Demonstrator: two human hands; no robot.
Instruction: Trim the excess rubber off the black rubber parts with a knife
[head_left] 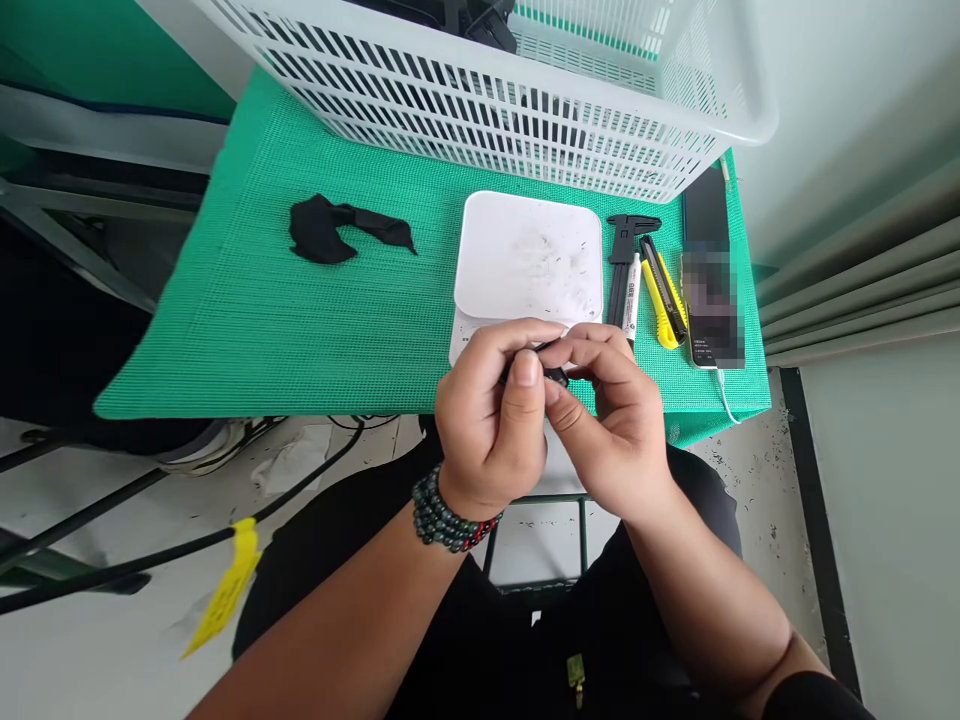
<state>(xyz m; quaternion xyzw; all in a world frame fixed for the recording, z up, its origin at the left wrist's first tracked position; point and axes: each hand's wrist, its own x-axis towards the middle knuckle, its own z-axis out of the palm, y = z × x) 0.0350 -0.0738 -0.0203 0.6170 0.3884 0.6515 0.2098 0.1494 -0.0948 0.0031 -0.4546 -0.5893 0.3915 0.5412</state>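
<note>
Both hands meet at the table's front edge, over the near end of a white kitchen scale (pixel 529 255). Between them is a small black part (pixel 556 376), mostly covered by fingers, so its kind does not show. My left hand (pixel 499 400) is closed around the part with the thumb on top. My right hand (pixel 611 410) pinches its right end between thumb and fingers. Dark crumbs and smudges mark the scale's plate.
A white plastic basket (pixel 480 100) with black parts stands at the back. Right of the scale lie a black caliper (pixel 622 250), a white marker (pixel 632 300), a yellow utility knife (pixel 664 295) and a phone (pixel 709 310) on a cable. A black cloth scrap (pixel 322 230) lies left on the green mat (pixel 300 330).
</note>
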